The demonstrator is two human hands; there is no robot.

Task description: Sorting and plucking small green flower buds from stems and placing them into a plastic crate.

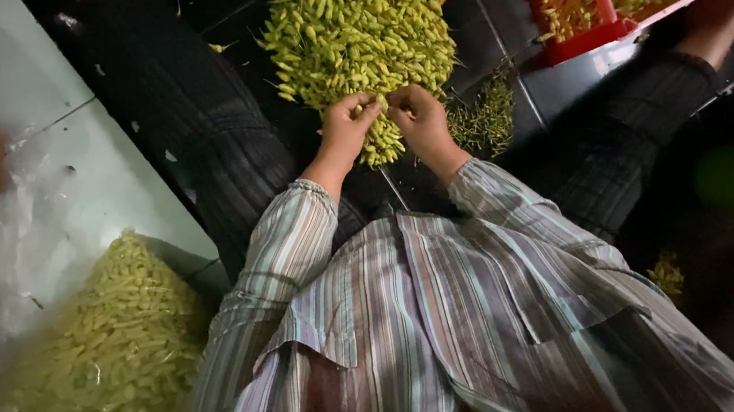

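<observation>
Dim light falls on a dark tiled floor (pixel 492 10) beside pale tiles (pixel 20 82)

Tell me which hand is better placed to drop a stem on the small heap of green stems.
Probably the right hand. The small heap of green stems lies just beside it on the dark floor, while the left hand sits on the far side, at the big pile of yellow-green chili peppers.

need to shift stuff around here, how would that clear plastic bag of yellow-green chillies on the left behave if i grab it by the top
The plastic bag looks thin and crinkled, so it would probably sag and change shape rather than hold stiff. It bulges full of small chillies, so it is likely heavy for such film and might stretch or tear. The loose chillies inside would likely shift and slump as it lifts.
</observation>
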